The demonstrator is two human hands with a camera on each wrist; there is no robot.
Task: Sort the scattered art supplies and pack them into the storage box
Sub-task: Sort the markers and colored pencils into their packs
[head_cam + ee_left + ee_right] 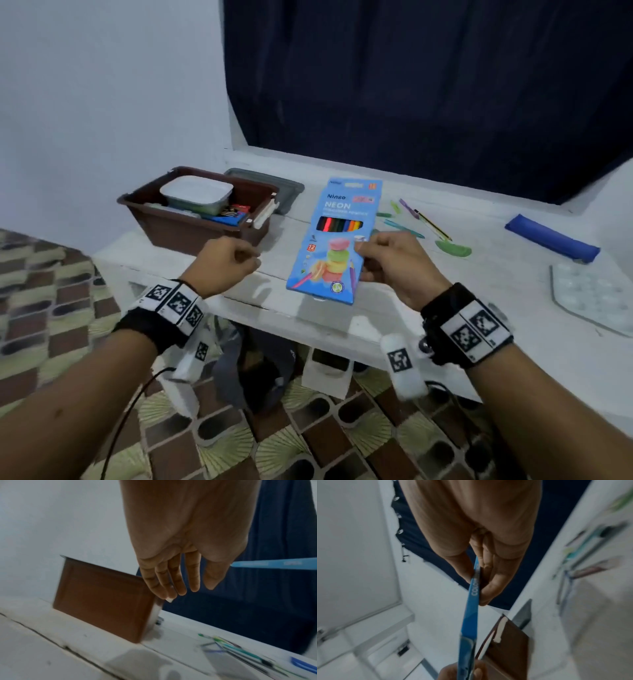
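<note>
A blue pack of neon coloured pencils (334,240) hangs tilted above the white table, and my right hand (363,250) pinches its right edge. The right wrist view shows thumb and fingers of the right hand (477,588) clamped on the thin pack (470,615). The brown storage box (191,231) stands at the table's left with a white lidded tub (197,193) and some flat packs inside. My left hand (251,262) hovers just in front of the box's right end, holding nothing. In the left wrist view my left hand (190,590) has relaxed fingers beside the box (102,599).
A grey lid (274,188) lies behind the box. Several pens (411,219), a green piece (454,248), a blue pencil case (551,238) and a clear paint palette (592,298) lie to the right. A dark curtain (428,85) hangs behind the table (342,318).
</note>
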